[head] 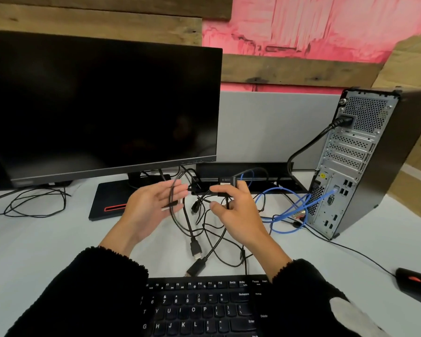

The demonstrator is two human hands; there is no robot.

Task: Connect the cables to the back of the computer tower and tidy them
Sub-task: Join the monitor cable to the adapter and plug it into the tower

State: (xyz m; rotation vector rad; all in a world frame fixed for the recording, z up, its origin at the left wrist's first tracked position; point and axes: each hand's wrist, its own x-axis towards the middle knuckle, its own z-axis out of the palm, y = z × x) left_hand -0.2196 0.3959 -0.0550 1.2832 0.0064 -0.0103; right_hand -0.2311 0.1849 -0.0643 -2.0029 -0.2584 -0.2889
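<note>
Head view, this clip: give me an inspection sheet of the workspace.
Surface: white desk, cables strewn mid-desk.
Job's things: computer tower, rear facing the person; power cord and blue network cable plugged in; two black video plugs lying loose.
Clutter: keyboard, mouse.
Grippers: left hand open, thin black cable draped across it; right hand pinching a black connector.
Cables: tangled black leads, untidied.
Surroundings: dark monitor, grey partition, cardboard boxes.
</note>
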